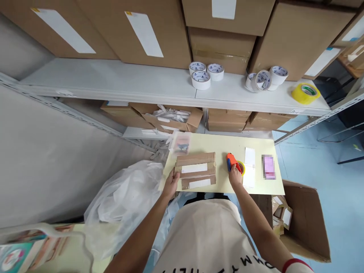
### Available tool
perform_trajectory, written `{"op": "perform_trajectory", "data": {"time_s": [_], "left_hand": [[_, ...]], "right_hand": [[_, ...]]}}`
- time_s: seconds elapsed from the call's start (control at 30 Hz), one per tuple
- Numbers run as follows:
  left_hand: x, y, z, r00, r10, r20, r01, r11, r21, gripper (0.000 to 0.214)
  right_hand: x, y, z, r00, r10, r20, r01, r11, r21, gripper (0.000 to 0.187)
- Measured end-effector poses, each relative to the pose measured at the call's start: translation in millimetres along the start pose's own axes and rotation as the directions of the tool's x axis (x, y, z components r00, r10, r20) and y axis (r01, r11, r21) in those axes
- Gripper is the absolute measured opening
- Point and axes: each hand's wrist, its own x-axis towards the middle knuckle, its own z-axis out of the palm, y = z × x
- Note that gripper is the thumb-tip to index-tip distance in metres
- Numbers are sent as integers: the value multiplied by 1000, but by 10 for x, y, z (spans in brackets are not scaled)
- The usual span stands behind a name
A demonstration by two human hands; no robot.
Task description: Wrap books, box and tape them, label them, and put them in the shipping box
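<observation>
My left hand [171,184] grips the left edge of a brown cardboard box [196,156], with the thumb on its top. The box lies on a pale yellow table [222,144] and bears a white label [194,168]. A narrower cardboard part with a second white label [200,183] runs along its near side; whether that is a separate box I cannot tell. To the right, my right hand [235,176] is closed around an orange tape dispenser [231,157] holding a yellow-edged tape roll [241,167]. The dispenser is apart from the box.
White paper slips [249,167] and a blurred pink item [269,167] lie right of the dispenser. A clear plastic tray [182,143] stands behind the box. Tape rolls [201,80] and big cartons line the shelf [127,81]. An open carton [308,220] stands lower right; plastic bags [125,193] lie left.
</observation>
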Motion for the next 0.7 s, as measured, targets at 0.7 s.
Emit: {"op": "perform_trajectory", "data": {"time_s": [0.7], "left_hand": [[255, 494, -79, 961, 69, 268, 60, 894, -443, 73]], "right_hand": [[-460, -533, -307, 956, 152, -252, 184, 361, 914, 45]]}}
